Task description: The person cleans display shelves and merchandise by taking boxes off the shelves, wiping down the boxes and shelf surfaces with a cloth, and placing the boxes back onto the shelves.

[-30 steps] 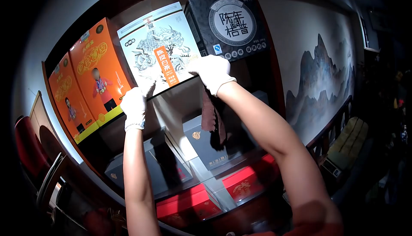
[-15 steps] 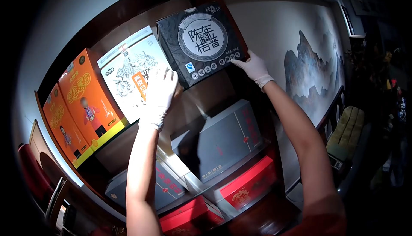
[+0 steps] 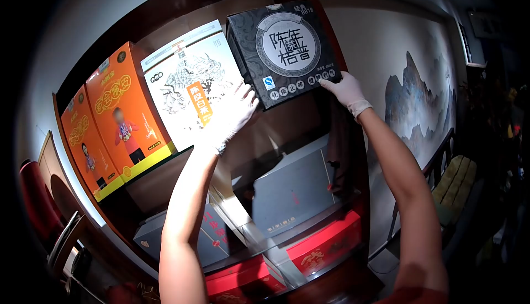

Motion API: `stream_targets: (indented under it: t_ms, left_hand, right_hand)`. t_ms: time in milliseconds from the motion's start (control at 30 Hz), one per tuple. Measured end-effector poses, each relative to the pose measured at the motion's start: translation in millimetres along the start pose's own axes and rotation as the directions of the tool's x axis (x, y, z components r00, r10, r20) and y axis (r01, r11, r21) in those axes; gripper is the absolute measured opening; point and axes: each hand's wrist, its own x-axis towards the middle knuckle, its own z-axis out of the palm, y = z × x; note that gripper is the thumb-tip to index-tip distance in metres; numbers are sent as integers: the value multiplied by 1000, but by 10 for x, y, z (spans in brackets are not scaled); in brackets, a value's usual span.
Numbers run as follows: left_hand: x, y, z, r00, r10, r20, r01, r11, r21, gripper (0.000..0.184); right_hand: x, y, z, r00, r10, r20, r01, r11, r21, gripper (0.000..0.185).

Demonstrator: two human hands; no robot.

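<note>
A large black gift box (image 3: 290, 44) with a round white emblem stands tilted in view on the upper shelf at the right. My right hand (image 3: 345, 90), in a white glove, grips its lower right corner, thumb on the front face. My left hand (image 3: 234, 117), also gloved, is at the box's lower left corner, fingers bent against its side; its thumb is hard to make out. That hand overlaps the front of a white box (image 3: 190, 77) with a dragon-like drawing and an orange label, just left of the black one.
Two orange boxes (image 3: 124, 108) stand farther left on the same shelf. Below are grey boxes (image 3: 290, 191) and red boxes (image 3: 326, 243) on lower shelves. The dark wooden cabinet frame (image 3: 326, 28) borders a wall with a mountain painting (image 3: 411, 102). A cushioned chair (image 3: 455, 180) is at right.
The view has shifted, so the shelf contents appear farther right. Both hands stay at the black box's lower corners, and the box sits about the same beside the white one.
</note>
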Motion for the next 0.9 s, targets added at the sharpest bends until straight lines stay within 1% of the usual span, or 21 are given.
stream_targets:
  t_ms: [33,100,133,233,267,367,400,500,533,567,600,633,667,700,733,767,800,833,867,900]
  left_hand:
    - [-16,4,55,998,6,-66,-6,1000,8,19]
    - [7,11,92,1000,8,8,-8,1000,-9,19]
    - [24,10,74,999,7,47,-6,1000,-15,19]
    - [29,7,-21,996,18,85,-21,999,32,22]
    - [-8,5,57,1000,8,11,-8,1000,19,24]
    - [23,61,-78,992,0,122,-11,996,92,24]
    - [24,35,-84,1000,22,-17,-21,997,71,23]
    - [10,104,-237,982,-140,-125,114,974,-193,24]
    - [38,82,-330,881,-178,-439,88,972,-217,25]
    - [41,30,-357,867,-321,-380,218,932,-290,20]
    - [106,-6,-512,815,-400,-419,272,903,-332,24]
    - [162,-55,-636,752,-481,-452,328,867,-376,29]
    - [181,-113,-535,683,-570,-456,383,812,-441,27]
    - [198,-180,-430,664,-574,-479,386,812,-438,32]
    - [288,-130,-837,724,-689,-30,545,598,-588,37]
    - [396,5,-1262,659,-621,424,717,349,-603,42]
    - [302,236,-1265,771,-496,400,575,270,-773,51]
    - [123,542,-965,949,-305,83,258,598,-759,54]
    - [97,857,-1317,820,-207,533,564,132,-815,59]
    - [-20,1134,-1337,840,-48,540,535,-91,-840,61]
  right_hand:
    - [-13,-22,5,1000,13,-13,-13,999,-36,57]
    - [-56,-90,-10,998,39,-45,-44,993,-107,58]
    - [-90,-118,-30,998,42,-35,-46,994,-99,61]
    - [-100,-107,-12,1000,28,-4,-29,999,-16,63]
    - [-82,-74,16,998,43,-37,-44,998,-41,63]
    - [-34,-22,11,998,57,4,-57,997,-49,64]
    - [-67,-109,-39,996,77,37,-74,995,-66,70]
    - [-84,-43,42,985,62,-160,-98,969,-227,77]
    - [-129,-18,27,977,13,-213,-62,972,-227,74]
    - [-192,6,11,962,-38,-269,-26,973,-228,71]
    - [-266,27,5,944,-87,-319,11,973,-232,68]
    - [-334,-4,-64,973,42,-228,-48,999,-18,62]
    - [-373,-74,-197,984,142,-105,-120,975,187,56]
    - [-411,-154,-291,976,214,40,-213,904,371,52]
    - [-460,-200,-316,965,245,97,-261,834,487,41]
    - [-543,-348,-361,944,267,194,-330,742,584,40]
    - [-666,-571,-404,915,277,293,-403,634,660,38]
    - [-808,-748,-413,878,278,391,-480,513,712,37]
    - [-931,-854,-387,917,127,377,-384,531,756,38]
    - [-1078,-944,-353,936,-24,351,-286,529,799,41]
